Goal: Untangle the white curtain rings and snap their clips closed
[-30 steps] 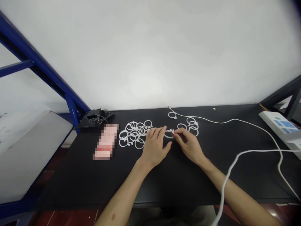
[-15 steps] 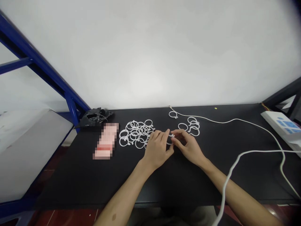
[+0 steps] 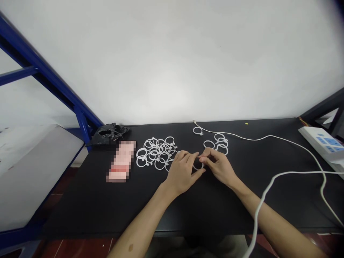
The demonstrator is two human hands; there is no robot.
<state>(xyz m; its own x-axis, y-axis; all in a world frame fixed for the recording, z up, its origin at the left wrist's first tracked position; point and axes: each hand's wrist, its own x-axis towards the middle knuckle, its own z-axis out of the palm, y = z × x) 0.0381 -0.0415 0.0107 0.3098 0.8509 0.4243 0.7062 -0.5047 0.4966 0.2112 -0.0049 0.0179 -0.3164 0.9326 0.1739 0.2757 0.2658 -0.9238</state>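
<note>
A white plastic curtain ring (image 3: 198, 167) is between my two hands, just above or on the black table. My right hand (image 3: 219, 168) pinches it at its right upper side with thumb and index finger, hiding the clasp part. My left hand (image 3: 182, 172) has its index finger and thumb around the ring's left and lower edge. Left of my left hand lies a heap of similar white rings (image 3: 153, 154), several overlapping. Beyond my right hand is a small group of white rings (image 3: 222, 149), and a single ring (image 3: 197, 130) lies farther back.
A white cable (image 3: 239, 137) runs over the table (image 3: 129, 211), and a thicker white cord (image 3: 264, 195) hangs before my right forearm. A white device with blue keys (image 3: 324, 141) stands at right. Black plastic (image 3: 109, 133) and a blurred pink item (image 3: 122, 161) lie at left.
The ring between my hands has tipped so its round outline shows more. Both hands have shifted slightly to the right, and my left thumb reaches farther right beneath the ring.
</note>
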